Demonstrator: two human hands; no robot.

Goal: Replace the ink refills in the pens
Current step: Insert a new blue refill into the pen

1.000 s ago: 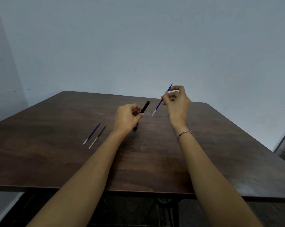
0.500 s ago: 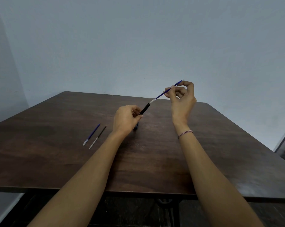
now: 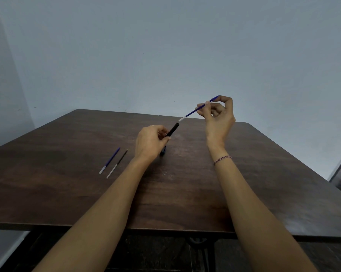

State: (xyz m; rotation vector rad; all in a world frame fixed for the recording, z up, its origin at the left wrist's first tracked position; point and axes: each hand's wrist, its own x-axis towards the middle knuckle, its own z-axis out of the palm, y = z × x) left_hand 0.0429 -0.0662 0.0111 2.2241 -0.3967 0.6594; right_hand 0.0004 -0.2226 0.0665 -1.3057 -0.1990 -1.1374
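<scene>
My left hand (image 3: 151, 142) grips a black pen barrel (image 3: 173, 129) above the dark wooden table (image 3: 67, 193), its open end tilted up and to the right. My right hand (image 3: 218, 116) pinches a blue ink refill (image 3: 197, 109) near its tip. The refill's white end hangs a short way above the barrel's mouth, roughly in line with it and apart from it. Another dark pen part (image 3: 163, 151) shows just below my left hand, mostly hidden.
Two loose refills lie side by side on the table left of my left arm: a blue refill (image 3: 109, 160) and a dark refill (image 3: 117, 163). A pale wall stands behind the table. The table's near edge runs below my forearms.
My right hand has swung the blue refill from pointing down at the table to lining up with the barrel's mouth. The left hand has barely moved.
</scene>
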